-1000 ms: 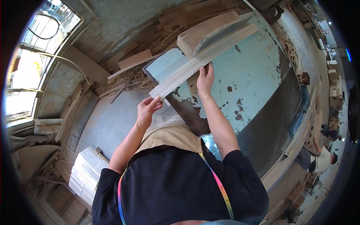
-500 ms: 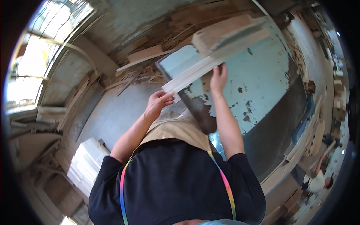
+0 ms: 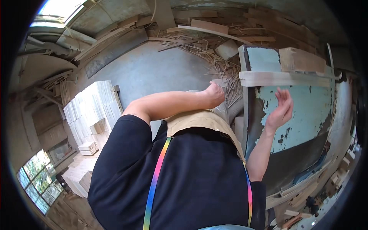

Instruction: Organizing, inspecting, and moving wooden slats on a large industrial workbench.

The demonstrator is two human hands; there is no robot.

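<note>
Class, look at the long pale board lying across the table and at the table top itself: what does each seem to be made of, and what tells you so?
Board: looks like bare, unfinished wood, pale and matt with square-cut edges. Table top: probably metal or wood under light blue paint; the paint is flaking, showing dark patches beneath.

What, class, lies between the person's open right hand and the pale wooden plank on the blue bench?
Nothing visible does. The right hand hovers open just below the pale plank, with only bare, peeling bench top between them.
</note>
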